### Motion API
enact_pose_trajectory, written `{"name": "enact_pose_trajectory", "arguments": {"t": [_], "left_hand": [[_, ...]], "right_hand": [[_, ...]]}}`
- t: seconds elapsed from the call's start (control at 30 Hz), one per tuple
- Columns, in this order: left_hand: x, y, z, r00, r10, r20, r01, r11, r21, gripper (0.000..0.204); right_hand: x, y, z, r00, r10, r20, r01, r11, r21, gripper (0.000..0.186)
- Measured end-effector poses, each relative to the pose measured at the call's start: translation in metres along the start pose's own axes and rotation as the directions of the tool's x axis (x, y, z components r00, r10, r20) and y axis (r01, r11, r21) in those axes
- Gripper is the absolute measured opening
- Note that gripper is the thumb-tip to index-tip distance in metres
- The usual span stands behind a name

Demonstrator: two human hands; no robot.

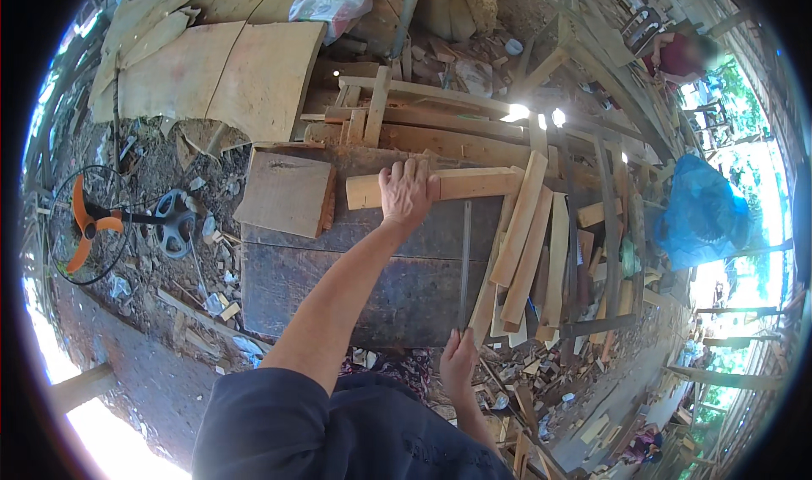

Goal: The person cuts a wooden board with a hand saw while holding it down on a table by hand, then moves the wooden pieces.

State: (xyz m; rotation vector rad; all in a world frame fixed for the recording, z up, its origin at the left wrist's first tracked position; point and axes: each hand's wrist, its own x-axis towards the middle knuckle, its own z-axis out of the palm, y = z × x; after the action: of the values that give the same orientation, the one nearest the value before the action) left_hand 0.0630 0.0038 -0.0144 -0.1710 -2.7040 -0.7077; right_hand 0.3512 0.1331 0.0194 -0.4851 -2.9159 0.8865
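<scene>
My left hand (407,194) is closed over the top of a squared wooden beam (478,184), which lies across the far part of a dark wooden workbench (338,285). My right hand (458,362) is at the bench's near edge. Its fingers are closed around the lower end of a long, thin grey metal strip (465,260) that looks like a ruler and points away from me. Left of the beam sits a flat wooden block (288,194). Several cut wooden pieces (524,243) lean or lie side by side just right of the strip.
Behind the bench lie long boards (440,142) and large wooden sheets (216,70). An orange-bladed fan (89,224) stands at the left. A blue plastic bag (702,213) hangs at the right. Another person (677,57) is far off at the upper right. Wood scraps litter the ground.
</scene>
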Motion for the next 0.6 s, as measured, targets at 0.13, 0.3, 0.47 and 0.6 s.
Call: {"name": "enact_pose_trajectory", "arguments": {"t": [0.13,0.3,0.47,0.6], "left_hand": [[-0.025,0.003,-0.006,0.994,0.11,-0.017,-0.111,0.994,-0.015,0.047],[-0.021,-0.002,-0.011,0.987,0.131,0.091,-0.128,0.991,-0.039,0.056],[0.011,-0.024,-0.01,0.982,0.184,0.046,-0.185,0.982,0.038,0.058],[0.029,-0.019,-0.01,0.938,0.088,0.336,-0.113,0.992,0.055,0.045]], "right_hand": [[0.028,-0.01,-0.005,0.999,-0.025,-0.031,0.026,0.999,0.048,0.02],[0.052,-0.006,0.002,0.997,-0.075,-0.037,0.075,0.997,0.002,0.022],[0.08,-0.01,0.01,0.997,-0.08,-0.022,0.079,0.997,-0.011,0.022],[0.109,-0.021,0.025,0.987,-0.146,-0.06,0.145,0.989,-0.025,0.022]]}}
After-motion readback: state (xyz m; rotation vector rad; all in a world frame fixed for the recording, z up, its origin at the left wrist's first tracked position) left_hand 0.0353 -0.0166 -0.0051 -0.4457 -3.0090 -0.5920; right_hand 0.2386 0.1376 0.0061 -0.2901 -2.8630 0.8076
